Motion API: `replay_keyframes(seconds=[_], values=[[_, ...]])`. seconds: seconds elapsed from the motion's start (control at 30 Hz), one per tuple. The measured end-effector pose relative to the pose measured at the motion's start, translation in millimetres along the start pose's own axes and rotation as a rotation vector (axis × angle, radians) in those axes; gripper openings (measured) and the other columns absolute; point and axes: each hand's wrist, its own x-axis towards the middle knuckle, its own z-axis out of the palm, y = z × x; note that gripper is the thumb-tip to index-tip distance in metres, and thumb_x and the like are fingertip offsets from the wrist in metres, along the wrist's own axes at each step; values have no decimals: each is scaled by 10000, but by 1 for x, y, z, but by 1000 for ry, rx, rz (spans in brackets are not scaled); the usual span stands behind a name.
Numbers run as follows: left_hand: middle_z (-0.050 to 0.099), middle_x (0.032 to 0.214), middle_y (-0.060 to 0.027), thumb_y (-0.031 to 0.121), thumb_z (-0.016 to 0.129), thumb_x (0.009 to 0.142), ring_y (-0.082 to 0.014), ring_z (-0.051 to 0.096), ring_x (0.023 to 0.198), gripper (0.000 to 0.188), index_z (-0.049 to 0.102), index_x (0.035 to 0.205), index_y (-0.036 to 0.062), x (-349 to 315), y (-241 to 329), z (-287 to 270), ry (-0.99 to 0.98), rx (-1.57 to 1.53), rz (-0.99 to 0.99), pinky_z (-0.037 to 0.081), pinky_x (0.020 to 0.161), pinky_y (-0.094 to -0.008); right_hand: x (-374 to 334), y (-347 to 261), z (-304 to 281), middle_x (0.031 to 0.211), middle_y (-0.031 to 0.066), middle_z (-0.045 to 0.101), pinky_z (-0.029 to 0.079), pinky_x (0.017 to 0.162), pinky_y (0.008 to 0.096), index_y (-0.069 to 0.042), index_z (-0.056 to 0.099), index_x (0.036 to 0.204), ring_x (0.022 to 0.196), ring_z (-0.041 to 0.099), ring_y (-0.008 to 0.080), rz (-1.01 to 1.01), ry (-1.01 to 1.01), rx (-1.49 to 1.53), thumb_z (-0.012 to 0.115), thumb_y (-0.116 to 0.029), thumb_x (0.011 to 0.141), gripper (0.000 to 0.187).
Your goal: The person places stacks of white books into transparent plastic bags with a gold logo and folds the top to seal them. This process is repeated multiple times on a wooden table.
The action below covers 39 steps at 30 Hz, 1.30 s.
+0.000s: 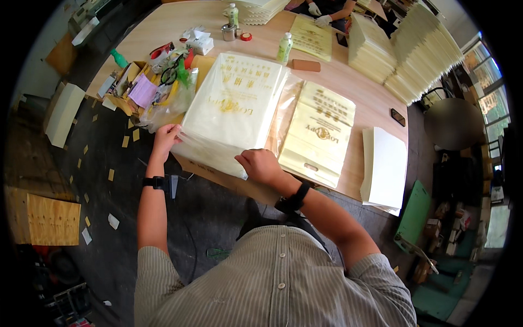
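A thick stack of pale sheets with gold print (231, 92) lies on the table, covered by a clear plastic bag (210, 151) whose loose end reaches the table's front edge. At the stack's near left corner, my left hand (166, 139) pinches the plastic. My right hand (260, 165) is closed in a fist on the plastic at the near right corner. Brown cardboard (218, 177) shows under the bag's near end. Just to the right lies a cream printed bag with a handle slot (317, 133), partly edged by loose clear film.
A cluttered box of tools and scraps (131, 87) stands left. White sheets (384, 166) lie at the right edge, near a phone (397, 116). Bottles (284, 48), a brown block (306, 65) and tall stacks (422, 49) stand farther back. A gloved co-worker's hand (323, 20) rests across the table.
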Motion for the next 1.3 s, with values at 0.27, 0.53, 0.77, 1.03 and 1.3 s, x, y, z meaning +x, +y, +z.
replay_keyframes(seconds=[0.27, 0.53, 0.77, 1.03, 1.3], values=[[669, 953, -46, 158, 677, 906, -121, 626, 771, 234, 661, 1101, 28, -5, 29, -3, -36, 70, -82, 503, 685, -269, -4, -17, 12, 717, 167, 651, 505, 642, 494, -53, 627, 762, 685, 622, 406, -61, -32, 56, 557, -239, 910, 248], [667, 934, -35, -11, 679, 827, -96, 614, 765, 400, 610, 1219, 26, -8, 25, -14, -130, 80, -42, 478, 684, -238, -19, -11, 6, 769, 183, 677, 523, 653, 484, -57, 693, 975, 709, 651, 392, 3, -50, 70, 577, -220, 859, 231], [637, 1217, -165, -102, 560, 854, -170, 674, 932, 473, 535, 1316, -5, -19, 16, -18, 17, 137, 128, 519, 784, -279, -18, -16, -20, 839, 148, 698, 523, 673, 409, -61, 699, 1064, 788, 673, 313, -108, 72, 95, 633, -254, 871, 280], [623, 1245, -147, -84, 500, 886, -202, 644, 1057, 390, 558, 1270, -50, 4, -1, -15, 1, -494, 16, 521, 886, -294, 46, 33, 1, 1492, 165, 430, 256, 1166, 484, -82, 464, 1428, 1411, 333, 373, -196, 85, -203, 587, -447, 926, 633], [667, 945, -2, 120, 668, 925, -80, 606, 854, 186, 669, 1076, 11, -9, 22, 13, 14, -492, 47, 452, 729, -222, 30, 39, 16, 1563, 149, 332, 140, 1206, 510, -106, 451, 1451, 1482, 207, 350, -116, 14, -136, 643, -419, 882, 677]])
